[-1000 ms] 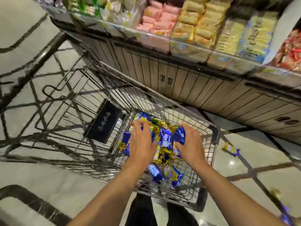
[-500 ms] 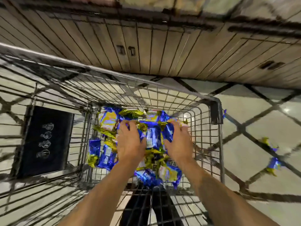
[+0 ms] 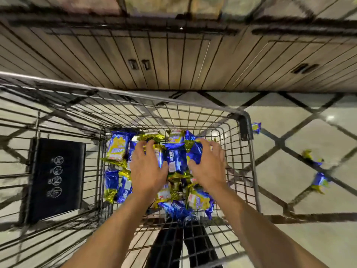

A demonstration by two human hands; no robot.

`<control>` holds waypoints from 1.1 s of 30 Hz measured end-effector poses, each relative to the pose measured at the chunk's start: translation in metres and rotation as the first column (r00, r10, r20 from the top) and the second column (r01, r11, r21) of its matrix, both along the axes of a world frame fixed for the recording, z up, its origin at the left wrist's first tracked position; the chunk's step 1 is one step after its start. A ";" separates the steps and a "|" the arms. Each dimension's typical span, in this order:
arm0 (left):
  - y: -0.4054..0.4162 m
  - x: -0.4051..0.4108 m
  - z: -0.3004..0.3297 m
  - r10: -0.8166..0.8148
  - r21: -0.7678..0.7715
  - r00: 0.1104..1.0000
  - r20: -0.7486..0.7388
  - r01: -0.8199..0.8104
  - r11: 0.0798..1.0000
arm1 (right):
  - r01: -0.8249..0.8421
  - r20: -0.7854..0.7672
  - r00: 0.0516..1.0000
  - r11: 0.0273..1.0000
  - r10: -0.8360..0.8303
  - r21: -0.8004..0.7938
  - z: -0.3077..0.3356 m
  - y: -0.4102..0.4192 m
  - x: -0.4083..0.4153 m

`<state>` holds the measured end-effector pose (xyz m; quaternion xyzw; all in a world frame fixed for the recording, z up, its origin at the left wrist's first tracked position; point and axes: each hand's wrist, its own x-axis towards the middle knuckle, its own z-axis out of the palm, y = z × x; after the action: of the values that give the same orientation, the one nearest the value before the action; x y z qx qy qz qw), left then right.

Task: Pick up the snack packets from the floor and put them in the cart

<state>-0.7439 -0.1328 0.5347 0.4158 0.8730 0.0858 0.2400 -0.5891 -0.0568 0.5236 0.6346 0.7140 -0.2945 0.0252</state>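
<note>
Several blue and gold snack packets lie heaped in the wire shopping cart. My left hand lies over the left side of the heap with fingers spread and the thumb against a blue packet. My right hand lies over the right side, fingers loosely spread on the packets. Neither hand curls round a packet. On the tiled floor to the right of the cart are three more packets: one by the cart's corner, one further right and one below it.
A black child-seat flap with white icons hangs in the cart's left section. A wooden slatted cabinet base runs along the far side. My legs in dark trousers show through the cart's near end. Pale floor has dark diagonal lines.
My view has tilted down from the shelves to the cart. Both hands have gone lower onto the heap and have spread slightly apart, loosening from the bundle between them.
</note>
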 end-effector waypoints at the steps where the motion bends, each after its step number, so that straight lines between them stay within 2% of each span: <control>1: 0.000 0.000 0.013 -0.034 0.007 0.999 -0.024 0.034 0.999 | 0.000 0.001 1.000 1.000 0.000 0.015 0.014 0.000 0.002; 4: 0.006 0.007 0.056 -0.120 0.027 0.990 -0.071 0.122 0.992 | -0.001 -0.022 1.000 0.998 0.003 0.066 0.060 0.002 0.010; 9: 0.031 0.050 0.131 -0.211 0.165 0.977 -0.005 0.209 0.964 | 0.031 -0.056 0.998 0.980 -0.020 0.197 0.142 0.006 0.044; 16: 0.068 0.160 0.205 -0.468 0.259 0.872 -0.141 0.489 0.833 | 0.120 -0.022 0.993 0.932 -0.119 0.342 0.227 0.019 0.143; 19: 0.084 0.217 0.220 -0.536 0.236 0.815 -0.221 0.578 0.781 | 0.135 0.028 0.987 0.908 -0.158 0.396 0.248 0.025 0.208; 23: 0.102 0.313 0.237 -0.596 0.209 0.749 -0.291 0.657 0.724 | 0.215 0.000 0.972 0.884 -0.236 0.416 0.260 0.028 0.318; 30: 0.123 0.510 0.248 -0.717 0.193 0.622 -0.315 0.781 0.593 | 0.342 0.036 0.920 0.843 -0.391 0.415 0.260 0.010 0.536; 33: 0.132 0.581 0.251 -0.767 0.216 0.579 -0.276 0.815 0.538 | 0.426 0.031 0.879 0.812 -0.476 0.399 0.260 0.007 0.608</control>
<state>-0.1626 -0.0012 0.7859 0.8037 0.5784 0.0768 0.1168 0.0191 -0.0497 0.7834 0.7962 0.5828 -0.1061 -0.1229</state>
